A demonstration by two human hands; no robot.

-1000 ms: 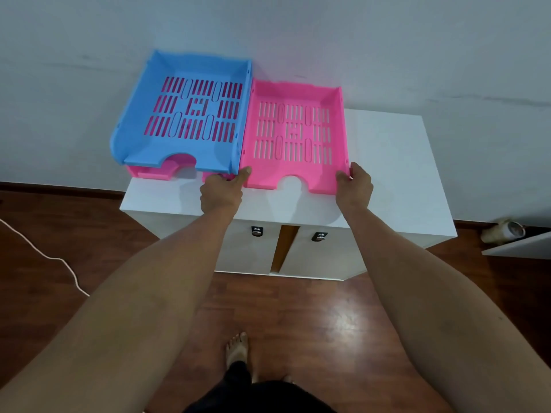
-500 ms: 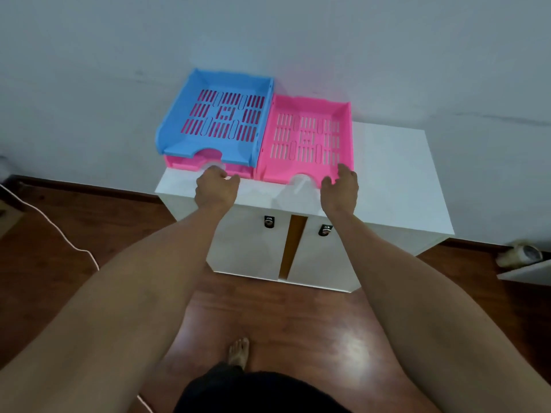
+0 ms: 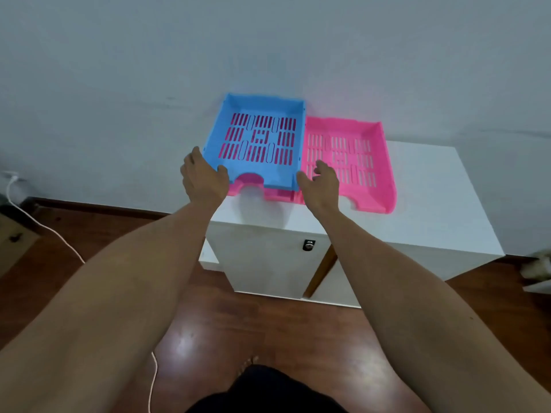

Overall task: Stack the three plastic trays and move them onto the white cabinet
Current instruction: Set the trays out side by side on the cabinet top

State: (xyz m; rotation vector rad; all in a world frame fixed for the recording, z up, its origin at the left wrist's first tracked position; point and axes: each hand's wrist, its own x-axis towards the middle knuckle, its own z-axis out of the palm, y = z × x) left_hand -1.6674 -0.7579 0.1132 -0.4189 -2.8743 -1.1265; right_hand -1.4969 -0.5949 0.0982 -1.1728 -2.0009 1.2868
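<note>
On the white cabinet (image 3: pixel 432 189), the left hand (image 3: pixel 202 177) grips the blue tray's (image 3: pixel 259 138) front-left corner; the right hand (image 3: pixel 320 184), fingers spread, perhaps touches its front-right corner, over the pink tray (image 3: pixel 351 162).

Both forearms are bare, with no sleeves. Dark clothing (image 3: pixel 268 391) covers the lower body. One foot (image 3: pixel 247 363) is bare.

Pale grey wall (image 3: pixel 119 70) above glossy dark wooden floor (image 3: pixel 253 332).
</note>
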